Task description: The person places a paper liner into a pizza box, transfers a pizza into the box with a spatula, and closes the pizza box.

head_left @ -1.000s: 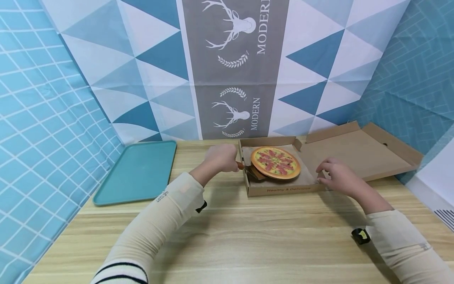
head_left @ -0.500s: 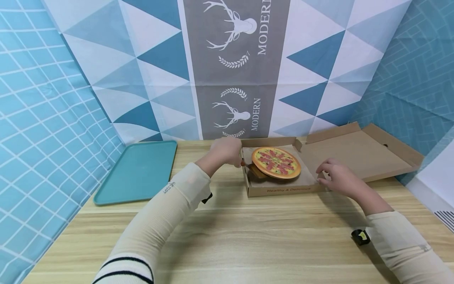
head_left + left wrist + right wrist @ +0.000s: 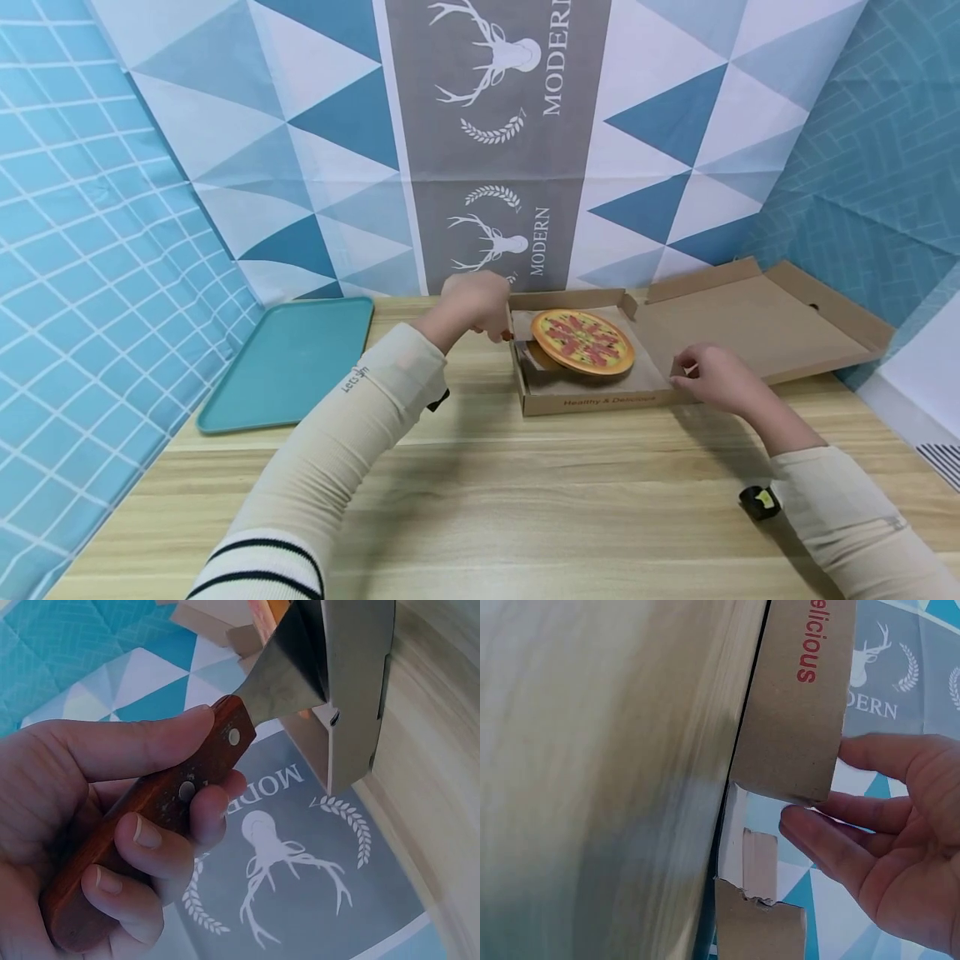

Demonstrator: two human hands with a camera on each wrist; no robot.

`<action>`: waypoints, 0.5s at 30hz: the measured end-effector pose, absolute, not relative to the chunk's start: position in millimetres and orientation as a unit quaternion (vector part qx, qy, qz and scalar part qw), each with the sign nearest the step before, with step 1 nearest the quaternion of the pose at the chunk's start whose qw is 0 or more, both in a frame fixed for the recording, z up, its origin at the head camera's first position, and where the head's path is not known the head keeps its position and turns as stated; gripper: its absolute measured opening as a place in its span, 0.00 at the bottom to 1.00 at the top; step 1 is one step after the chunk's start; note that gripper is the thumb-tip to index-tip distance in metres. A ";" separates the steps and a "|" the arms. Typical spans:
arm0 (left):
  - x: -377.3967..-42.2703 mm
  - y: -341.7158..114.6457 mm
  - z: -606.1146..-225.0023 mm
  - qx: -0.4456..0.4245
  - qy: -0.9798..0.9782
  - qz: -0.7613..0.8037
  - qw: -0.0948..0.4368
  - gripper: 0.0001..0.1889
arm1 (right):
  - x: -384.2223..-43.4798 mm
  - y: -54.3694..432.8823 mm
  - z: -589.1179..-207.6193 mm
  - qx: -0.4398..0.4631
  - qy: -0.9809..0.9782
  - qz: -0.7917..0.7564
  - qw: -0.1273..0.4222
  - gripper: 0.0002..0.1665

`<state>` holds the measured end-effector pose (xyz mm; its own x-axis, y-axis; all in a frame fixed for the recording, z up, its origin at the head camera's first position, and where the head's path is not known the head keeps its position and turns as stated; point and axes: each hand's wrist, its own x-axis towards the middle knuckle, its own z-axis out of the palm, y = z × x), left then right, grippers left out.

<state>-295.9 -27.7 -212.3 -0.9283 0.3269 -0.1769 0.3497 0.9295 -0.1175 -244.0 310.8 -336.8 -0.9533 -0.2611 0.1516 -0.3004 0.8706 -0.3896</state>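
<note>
My left hand grips the wooden handle of a pizza server, thumb along the top and fingers curled round it in the left wrist view. Its metal blade reaches over the left wall of the open cardboard pizza box and under the left side of a round pizza. The pizza lies slightly tilted above the brown paper lining. At the box's front right corner, my right hand holds the cardboard between thumb and fingers; the right wrist view shows the thumb at the wall's upper edge.
The box's lid lies folded open to the right, near the side wall. On the left of the wooden table is a teal tray. A patterned backdrop rises behind everything.
My left hand has moved up and slightly right, raising the server's handle, and the blade's angle has changed. The right fingers have drawn in at the box corner. The pizza has shifted only slightly.
</note>
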 end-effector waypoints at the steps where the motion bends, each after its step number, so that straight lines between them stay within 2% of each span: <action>1: -295.8 -28.5 -211.0 0.174 0.979 -0.077 0.078 0.04 | -244.2 311.1 -336.9 0.147 -0.964 0.216 0.043 0.17; 7: -294.9 -33.0 -203.5 0.174 0.977 -0.090 0.085 0.06 | -243.7 311.5 -336.3 0.154 -0.958 0.240 0.028 0.13; 15: -286.1 -33.6 -188.8 0.178 0.972 -0.116 0.099 0.06 | -242.1 310.2 -335.7 0.152 -0.959 0.237 0.029 0.13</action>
<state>-286.1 -33.6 -188.8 -0.9169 0.3238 -0.2333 0.3695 0.9097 -0.1897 -242.1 310.2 -335.7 -0.9522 -0.2777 0.1269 -0.3049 0.8417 -0.4456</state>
